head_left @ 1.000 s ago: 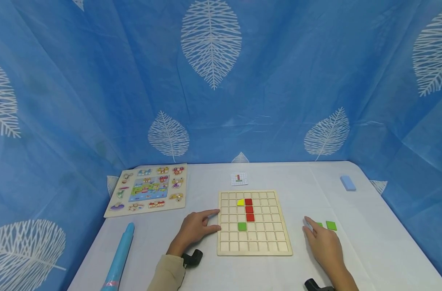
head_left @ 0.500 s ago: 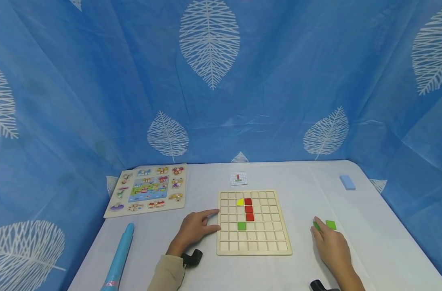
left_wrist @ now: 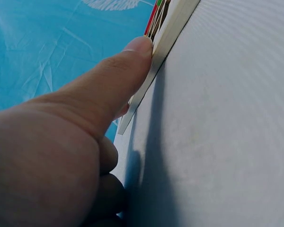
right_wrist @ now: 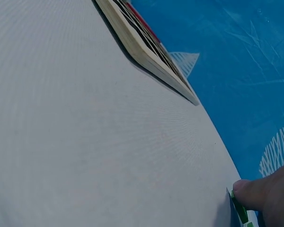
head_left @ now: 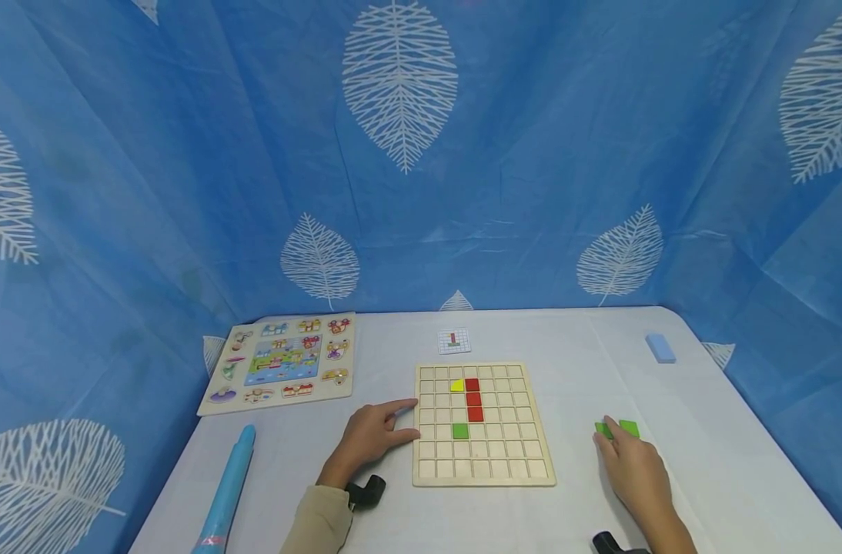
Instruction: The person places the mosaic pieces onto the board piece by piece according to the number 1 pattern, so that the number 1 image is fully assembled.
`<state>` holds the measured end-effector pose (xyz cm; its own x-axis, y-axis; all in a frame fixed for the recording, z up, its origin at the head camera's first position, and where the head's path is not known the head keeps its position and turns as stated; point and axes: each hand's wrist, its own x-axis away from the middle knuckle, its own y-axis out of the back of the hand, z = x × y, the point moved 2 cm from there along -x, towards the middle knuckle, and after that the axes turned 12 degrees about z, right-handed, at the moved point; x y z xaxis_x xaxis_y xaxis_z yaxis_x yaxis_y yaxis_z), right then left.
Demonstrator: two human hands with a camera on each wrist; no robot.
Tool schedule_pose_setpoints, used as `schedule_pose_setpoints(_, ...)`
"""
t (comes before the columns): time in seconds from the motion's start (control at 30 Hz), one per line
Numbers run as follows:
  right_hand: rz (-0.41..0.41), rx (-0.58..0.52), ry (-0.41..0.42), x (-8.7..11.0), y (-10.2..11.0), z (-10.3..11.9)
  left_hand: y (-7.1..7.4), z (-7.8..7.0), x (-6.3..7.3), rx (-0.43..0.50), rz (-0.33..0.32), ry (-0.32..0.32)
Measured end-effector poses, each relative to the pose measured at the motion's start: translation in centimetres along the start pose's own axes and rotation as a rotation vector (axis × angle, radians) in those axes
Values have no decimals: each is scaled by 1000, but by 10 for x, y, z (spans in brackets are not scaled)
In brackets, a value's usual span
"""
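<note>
My left hand (head_left: 372,432) rests at the left edge of a wooden grid board (head_left: 511,455), its thumb and index finger stretched out against the rim. Three red square tiles (head_left: 474,398) form a column on the board, with a yellow tile (head_left: 458,385) rounded at one corner beside the top one. Lower down lies one green square tile (head_left: 460,432). To the right of the board, my right hand (head_left: 632,469) pinches another green square tile (head_left: 600,428) between thumb and index finger. In the right wrist view the thumb covers part of that green tile (right_wrist: 238,208).
A further green tile (head_left: 629,428) lies just beyond the right hand's fingers. Behind the board is a small pattern card (head_left: 454,341). A blue block (head_left: 660,348) sits at the far right, a picture puzzle (head_left: 345,338) at the back left, and a light-blue tube (head_left: 228,492) at the left.
My right hand has moved right to the nearer green tile, its fingers now at that tile's edge. The left hand stays at the board's edge.
</note>
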<state>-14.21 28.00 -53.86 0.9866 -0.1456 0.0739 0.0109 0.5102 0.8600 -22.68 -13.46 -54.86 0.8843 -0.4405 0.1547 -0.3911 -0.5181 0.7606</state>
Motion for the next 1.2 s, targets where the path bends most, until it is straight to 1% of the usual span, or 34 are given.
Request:
schedule_pose_setpoints(0.1, 8, 7, -17, 0, 0, 1, 0, 0, 0, -3, 1, 2)
schedule_pose_setpoints(0.27, -67, 44, -6, 2, 0, 2, 0, 0, 1, -8, 6, -2)
schedule_pose_setpoints(0.33, -84, 50, -4, 3, 1, 2, 0, 0, 1, -8, 7, -2)
schedule_pose_setpoints(0.6, -53, 49, -16, 0, 3, 3, 2, 0, 1, -10, -5, -13)
schedule_pose_setpoints(0.7, -54, 47, -13, 0, 3, 2, 2, 1, 1, -12, -8, -18)
schedule_pose_setpoints(0.97, -93, 24, 10, 2, 1, -1, 1, 1, 1, -13, -7, -21)
schedule_pose_setpoints(1.2, -123, 19, -4, 2, 0, -1, 1, 1, 0, -9, 2, -19)
